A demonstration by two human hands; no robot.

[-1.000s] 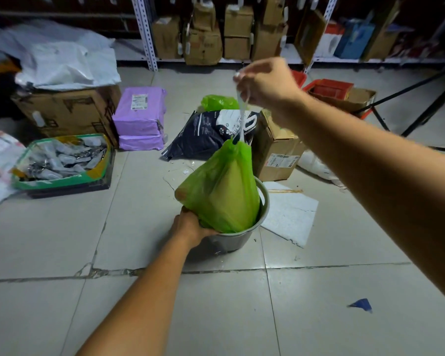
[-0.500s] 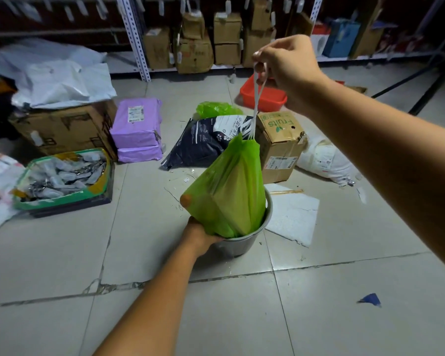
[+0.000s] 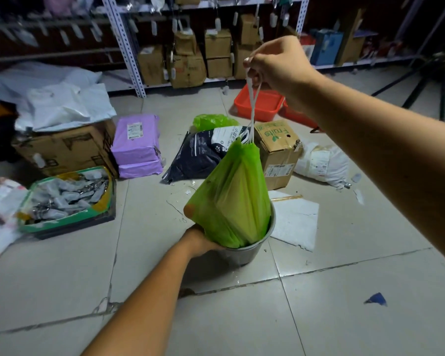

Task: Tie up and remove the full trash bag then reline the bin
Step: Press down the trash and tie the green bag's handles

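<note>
Both hands are busy: the right hand [image 3: 278, 65] is curled round the white drawstring [image 3: 252, 109], holding the cinched green trash bag [image 3: 231, 199] up with its bottom inside the grey bin [image 3: 244, 253] on the near floor; the left hand [image 3: 201, 240] seemingly grips the bin's near rim, fingers hidden

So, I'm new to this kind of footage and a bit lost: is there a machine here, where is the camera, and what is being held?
No machine: these are a person's two bare arms, filmed by one wide camera worn on their head, looking forward and down. The right hand grips the white drawstring of a full green trash bag, whose lower part sits in a grey metal bin on the tiled floor. The left hand is at the bin's rim; its fingers are hidden behind the bag. Around lie a Fruits cardboard box, purple parcels and a red tray.
</note>
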